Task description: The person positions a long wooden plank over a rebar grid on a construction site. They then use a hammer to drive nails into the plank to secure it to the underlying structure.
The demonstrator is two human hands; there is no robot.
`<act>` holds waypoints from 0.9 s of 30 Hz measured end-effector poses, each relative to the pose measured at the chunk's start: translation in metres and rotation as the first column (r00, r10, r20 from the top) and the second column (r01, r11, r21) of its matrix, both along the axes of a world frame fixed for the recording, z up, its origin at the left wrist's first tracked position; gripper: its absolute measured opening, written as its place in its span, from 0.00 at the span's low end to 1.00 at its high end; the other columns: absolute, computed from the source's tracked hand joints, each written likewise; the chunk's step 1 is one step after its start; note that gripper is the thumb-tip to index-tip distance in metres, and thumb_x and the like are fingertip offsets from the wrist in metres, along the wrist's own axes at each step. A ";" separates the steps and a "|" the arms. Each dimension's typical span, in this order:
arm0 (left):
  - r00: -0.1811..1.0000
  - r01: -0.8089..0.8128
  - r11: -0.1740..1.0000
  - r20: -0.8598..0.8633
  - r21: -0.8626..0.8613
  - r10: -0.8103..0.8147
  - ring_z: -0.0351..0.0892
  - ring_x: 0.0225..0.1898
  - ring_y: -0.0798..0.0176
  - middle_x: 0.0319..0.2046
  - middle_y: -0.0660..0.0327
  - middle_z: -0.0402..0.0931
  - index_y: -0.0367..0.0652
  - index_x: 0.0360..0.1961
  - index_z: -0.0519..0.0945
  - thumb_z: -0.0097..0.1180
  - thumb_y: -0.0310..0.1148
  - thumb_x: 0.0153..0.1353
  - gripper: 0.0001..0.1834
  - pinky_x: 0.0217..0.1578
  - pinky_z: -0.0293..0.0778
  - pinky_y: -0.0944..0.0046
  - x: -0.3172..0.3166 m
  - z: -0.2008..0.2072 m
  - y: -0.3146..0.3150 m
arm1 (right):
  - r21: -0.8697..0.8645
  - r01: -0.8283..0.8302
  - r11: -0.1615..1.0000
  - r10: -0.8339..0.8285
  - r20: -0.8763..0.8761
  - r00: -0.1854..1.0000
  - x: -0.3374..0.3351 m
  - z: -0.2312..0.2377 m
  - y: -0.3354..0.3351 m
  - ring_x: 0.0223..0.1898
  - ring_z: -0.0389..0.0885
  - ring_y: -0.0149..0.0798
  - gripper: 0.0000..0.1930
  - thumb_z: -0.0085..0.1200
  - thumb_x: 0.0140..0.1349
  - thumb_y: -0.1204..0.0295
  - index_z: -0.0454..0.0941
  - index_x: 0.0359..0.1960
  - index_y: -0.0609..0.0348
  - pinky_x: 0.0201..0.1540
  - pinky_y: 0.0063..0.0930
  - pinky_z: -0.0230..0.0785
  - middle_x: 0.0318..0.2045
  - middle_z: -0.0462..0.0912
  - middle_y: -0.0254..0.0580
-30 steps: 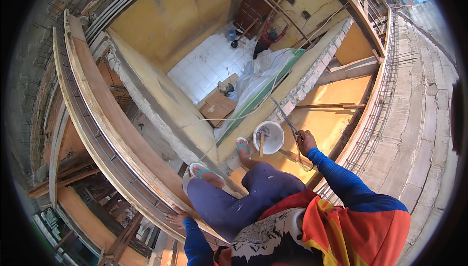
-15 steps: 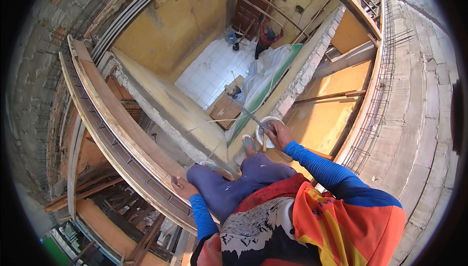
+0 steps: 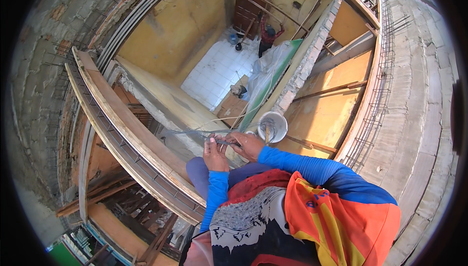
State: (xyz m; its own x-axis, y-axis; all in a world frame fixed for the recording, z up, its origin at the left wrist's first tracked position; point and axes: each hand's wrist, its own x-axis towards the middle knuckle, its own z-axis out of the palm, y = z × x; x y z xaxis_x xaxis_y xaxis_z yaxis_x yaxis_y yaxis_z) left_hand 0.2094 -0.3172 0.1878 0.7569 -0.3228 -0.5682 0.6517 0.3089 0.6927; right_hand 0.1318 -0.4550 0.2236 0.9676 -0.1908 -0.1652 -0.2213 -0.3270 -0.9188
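Observation:
A bundle of thin grey tie wires (image 3: 195, 132) runs across in front of my lap, its loose ends fanning out to the left. My right hand (image 3: 247, 145) is closed around the thick end of the bundle. My left hand (image 3: 216, 155) pinches the wires beside it, fingertips almost touching the right hand's. Just beyond my right hand stands a white bucket (image 3: 279, 126) with a wooden handle (image 3: 267, 133) sticking up inside it. What else the bucket holds is too small to make out.
Long wooden formwork (image 3: 141, 141) with a rebar cage inside curves along my left. A broken-topped brick wall (image 3: 307, 61) runs ahead on the right. Far below, a person (image 3: 268, 37) stands on a white tiled floor (image 3: 207, 73). More rebar (image 3: 378, 105) lines the right side.
My right hand has brought the wires from the bucket toward my lap. My left hand has left the formwork edge and taken hold of them too.

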 end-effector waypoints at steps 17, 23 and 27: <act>0.960 -0.278 0.960 -0.047 -0.022 0.277 0.78 0.41 0.61 0.42 0.58 0.76 0.41 0.49 0.70 0.53 0.35 0.69 0.13 0.45 0.79 0.57 0.020 0.009 0.026 | -0.162 -0.164 0.973 0.148 -0.105 0.983 -0.028 -0.002 -0.008 0.47 0.80 0.52 0.18 0.58 0.62 0.68 0.73 0.53 0.57 0.50 0.42 0.73 0.46 0.80 0.49; 0.950 -0.312 0.950 -0.039 -0.026 0.311 0.77 0.42 0.61 0.41 0.57 0.76 0.39 0.48 0.71 0.53 0.34 0.69 0.12 0.47 0.79 0.59 0.029 0.012 0.040 | -0.225 -0.106 0.969 0.123 0.061 0.991 -0.040 -0.003 -0.015 0.47 0.79 0.50 0.14 0.53 0.66 0.62 0.78 0.48 0.55 0.49 0.43 0.72 0.45 0.81 0.47; 0.958 -0.283 0.953 -0.089 -0.112 0.274 0.77 0.42 0.62 0.40 0.59 0.76 0.38 0.48 0.73 0.53 0.34 0.69 0.12 0.49 0.78 0.60 0.023 0.012 0.033 | -0.218 -0.085 0.972 0.090 0.013 0.996 -0.034 0.014 -0.014 0.45 0.80 0.49 0.13 0.54 0.65 0.63 0.79 0.46 0.55 0.48 0.42 0.72 0.41 0.81 0.46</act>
